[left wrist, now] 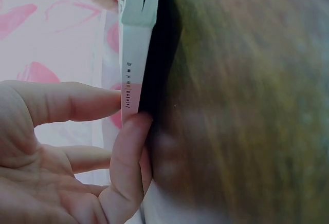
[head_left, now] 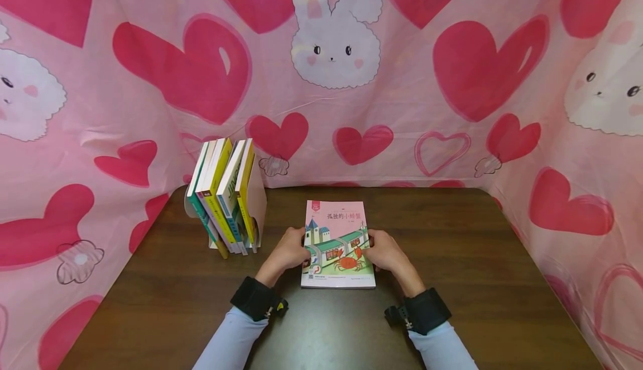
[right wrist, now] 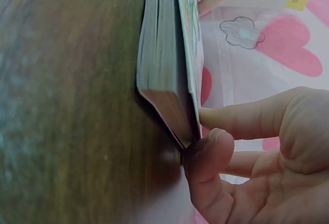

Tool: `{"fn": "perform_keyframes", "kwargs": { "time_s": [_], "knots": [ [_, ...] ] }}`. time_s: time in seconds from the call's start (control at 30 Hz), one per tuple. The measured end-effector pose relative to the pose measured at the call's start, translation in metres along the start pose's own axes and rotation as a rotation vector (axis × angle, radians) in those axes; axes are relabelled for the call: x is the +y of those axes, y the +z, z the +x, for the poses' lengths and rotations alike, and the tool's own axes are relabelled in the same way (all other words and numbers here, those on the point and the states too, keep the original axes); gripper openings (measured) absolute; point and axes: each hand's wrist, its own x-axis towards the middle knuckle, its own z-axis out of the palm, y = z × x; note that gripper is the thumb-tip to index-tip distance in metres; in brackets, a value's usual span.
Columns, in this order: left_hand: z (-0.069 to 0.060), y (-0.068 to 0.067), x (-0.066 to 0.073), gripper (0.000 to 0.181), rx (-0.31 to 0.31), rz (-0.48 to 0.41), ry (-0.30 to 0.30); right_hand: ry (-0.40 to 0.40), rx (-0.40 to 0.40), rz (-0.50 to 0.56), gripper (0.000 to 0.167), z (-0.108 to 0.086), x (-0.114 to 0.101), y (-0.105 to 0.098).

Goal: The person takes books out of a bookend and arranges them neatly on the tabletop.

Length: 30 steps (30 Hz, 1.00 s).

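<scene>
Pale blue sleeves [head_left: 230, 341] come in from the near edge, black bands [head_left: 253, 298] strapped round both wrists, and look at the grip out front! Left hand [head_left: 287, 254] has the left edge of the pink-covered book [head_left: 335, 236], right hand [head_left: 388, 253] has the right edge, thumbs and fingers pinching on both sides. Up close at the left wrist it's the printed spine [left wrist: 131, 75] between the fingers; over on the right wrist, they're clasping the edge where the pages [right wrist: 159, 49] show. Centre stage, then, for that book, over the middle of the dark wooden table [head_left: 467, 269], cover up, with its orange crab [head_left: 349, 262] toward the near right and a blue-roofed castle toward the left. Whether its whole underside touches the wood, I can't tell. Off to the far left, well apart, a row of books [head_left: 216, 191] leans in a pale bookend [head_left: 258, 197]. Behind everything hangs a pink cloth [head_left: 402, 102], all red hearts and white rabbits.
</scene>
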Motion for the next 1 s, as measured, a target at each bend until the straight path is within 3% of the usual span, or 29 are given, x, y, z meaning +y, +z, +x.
{"fn": "perform_keyframes", "kwargs": {
  "time_s": [0.33,0.63,1.0],
  "knots": [
    [0.0015,0.0045,-0.0027,0.068,-0.004,0.038,0.012,0.015,0.000,-0.016,0.042,-0.0024,-0.0009,0.0002],
    [-0.0010,0.0020,-0.0003,0.078,-0.025,0.067,-0.011,-0.002,0.014,-0.046,0.053,0.0007,-0.0009,0.0000],
    [-0.0004,-0.0026,-0.0017,0.080,-0.066,0.092,-0.003,-0.010,-0.031,-0.067,0.063,0.0013,0.0005,-0.0048]
  ]
}}
